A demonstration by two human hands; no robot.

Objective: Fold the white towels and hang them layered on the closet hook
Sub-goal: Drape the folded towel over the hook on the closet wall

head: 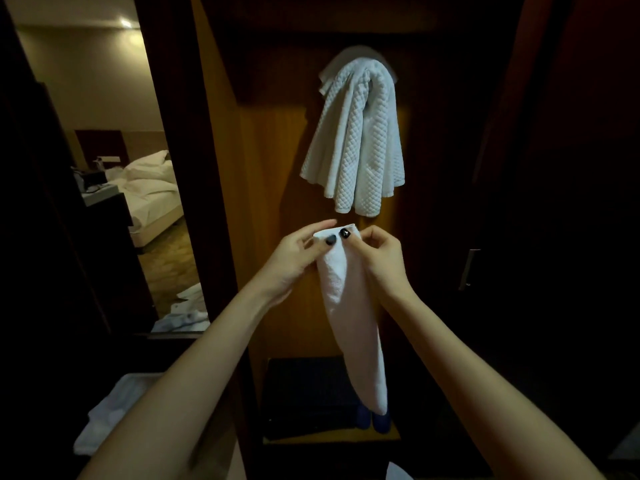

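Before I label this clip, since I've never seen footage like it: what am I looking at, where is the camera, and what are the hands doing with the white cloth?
There is no machine here. These are a person's two bare hands, filmed by one wide-angle camera worn on the head, looking forward and down into a wooden closet. The left hand and right hand pinch the top edge of a smooth white towel, which hangs down between them, folded narrow. Above it, a quilted white towel is already draped over the hook. At the left, a bed with white bedding is in view.
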